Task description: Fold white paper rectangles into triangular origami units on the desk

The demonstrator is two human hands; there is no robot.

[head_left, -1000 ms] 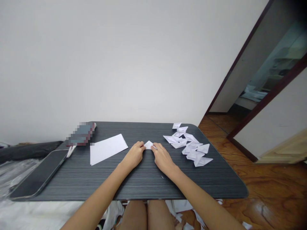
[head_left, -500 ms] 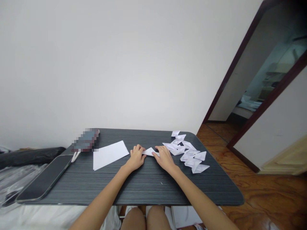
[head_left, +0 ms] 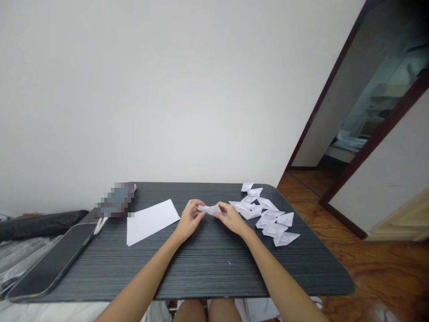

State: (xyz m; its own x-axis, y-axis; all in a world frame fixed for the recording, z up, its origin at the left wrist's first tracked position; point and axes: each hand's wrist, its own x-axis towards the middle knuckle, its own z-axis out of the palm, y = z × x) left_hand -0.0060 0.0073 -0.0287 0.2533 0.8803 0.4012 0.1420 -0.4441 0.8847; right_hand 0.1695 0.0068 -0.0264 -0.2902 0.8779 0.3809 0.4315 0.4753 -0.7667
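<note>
A small folded paper boat (head_left: 209,209) of white paper is held up between my two hands, near the middle of the dark table. My left hand (head_left: 189,220) pinches its left end between thumb and fingers. Its right end sits in the grip of my right hand (head_left: 232,218), thumb in front and fingers behind. To the right of my right hand lie several folded white paper boats (head_left: 275,229) in a loose, partly overlapping group. A stack of white paper sheets (head_left: 151,221) rests on the table to the left of my left hand.
The dark wood-grained table (head_left: 208,268) stands against a white wall (head_left: 208,98). At its left end are a blurred-out device (head_left: 116,200) with a white cable (head_left: 99,225) and a flat black panel (head_left: 58,257). A doorway opens on the right above the wooden floor (head_left: 385,268).
Both hands have lifted the folded paper off the table and tilted it. Before, it lay flat under my fingers with a triangular peak showing. The view has shifted slightly.
</note>
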